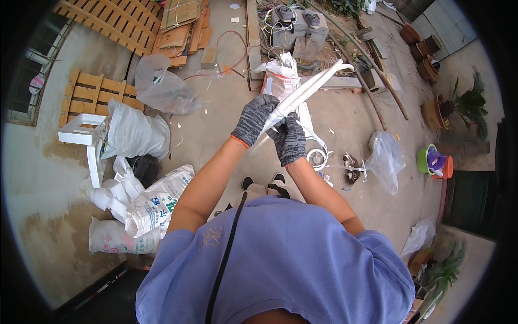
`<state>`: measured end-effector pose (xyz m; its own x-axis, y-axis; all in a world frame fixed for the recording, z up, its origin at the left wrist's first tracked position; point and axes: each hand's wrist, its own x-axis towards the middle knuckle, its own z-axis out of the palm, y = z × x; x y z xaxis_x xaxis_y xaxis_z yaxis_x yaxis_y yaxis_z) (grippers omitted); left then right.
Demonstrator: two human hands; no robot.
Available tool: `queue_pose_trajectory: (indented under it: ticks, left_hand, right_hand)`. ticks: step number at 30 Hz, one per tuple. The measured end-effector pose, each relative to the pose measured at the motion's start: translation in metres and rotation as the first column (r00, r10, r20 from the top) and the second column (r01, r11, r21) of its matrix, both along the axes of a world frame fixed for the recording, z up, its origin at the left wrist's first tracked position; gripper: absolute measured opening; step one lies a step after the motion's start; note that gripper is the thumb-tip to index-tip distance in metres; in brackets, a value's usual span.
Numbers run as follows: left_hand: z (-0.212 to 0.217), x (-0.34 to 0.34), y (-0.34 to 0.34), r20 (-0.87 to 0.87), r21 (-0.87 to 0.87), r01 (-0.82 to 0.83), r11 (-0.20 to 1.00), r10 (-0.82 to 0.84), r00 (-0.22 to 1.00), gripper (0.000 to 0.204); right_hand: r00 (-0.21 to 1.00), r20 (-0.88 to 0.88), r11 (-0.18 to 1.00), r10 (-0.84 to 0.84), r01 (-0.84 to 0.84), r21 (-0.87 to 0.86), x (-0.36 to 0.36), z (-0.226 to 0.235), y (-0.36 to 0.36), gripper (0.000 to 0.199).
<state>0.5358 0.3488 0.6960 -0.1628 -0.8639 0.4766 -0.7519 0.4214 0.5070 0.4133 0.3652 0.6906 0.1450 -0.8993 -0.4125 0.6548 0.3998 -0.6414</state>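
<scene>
A folded bundle of white plastic strapping (pixel 310 89) slants up and to the right in front of me. My left hand (pixel 256 120), in a grey knit glove with an orange cuff, is closed round its lower end. My right hand (pixel 290 141), gloved alike, grips the same end from the right, its fingers partly hidden. Just beyond my hands stands a white sack (pixel 280 78) with red print. Loose white strapping (pixel 317 158) lies in a loop on the ground to the right of my right hand.
Filled white sacks (pixel 162 201) and foam pieces (pixel 110 189) line the left wall. A clear plastic bag (pixel 162 89) lies near wooden pallets (pixel 97 97). Long poles (pixel 372 70) lie at the far right. On the right are another clear bag (pixel 386 159), coloured buckets (pixel 426 160) and potted plants (pixel 431 112).
</scene>
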Motion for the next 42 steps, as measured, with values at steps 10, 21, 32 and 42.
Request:
queue_pose_trajectory:
  ticks: [10, 21, 32, 42]
  left_hand:
    - [0.025, 0.025, 0.008, -0.492, 0.445, 0.440, 0.780, -0.198, 0.848, 0.029]
    - [-0.003, 0.042, 0.005, -0.132, 0.278, 0.413, 0.867, -0.392, 0.911, 0.020]
    - [0.000, 0.026, 0.005, 0.313, 0.126, 0.003, 0.992, -0.043, 0.949, 0.013]
    - [0.023, 0.015, 0.020, -0.001, -0.182, -0.073, 0.981, 0.074, 0.997, 0.010]
  right_hand:
    - [0.745, -0.242, 0.714, 0.621, -0.666, -0.218, -0.022, 0.029, -0.027, 0.024]
    - [0.395, -0.914, 0.357, 0.089, -0.869, -0.341, -0.028, -0.032, -0.048, 0.019]
    - [0.128, -0.950, 0.405, -0.285, -0.882, -0.241, -0.011, -0.003, -0.036, 0.021]
    - [0.285, -0.854, 0.411, -0.435, -0.781, -0.470, -0.043, 0.093, -0.016, 0.020]
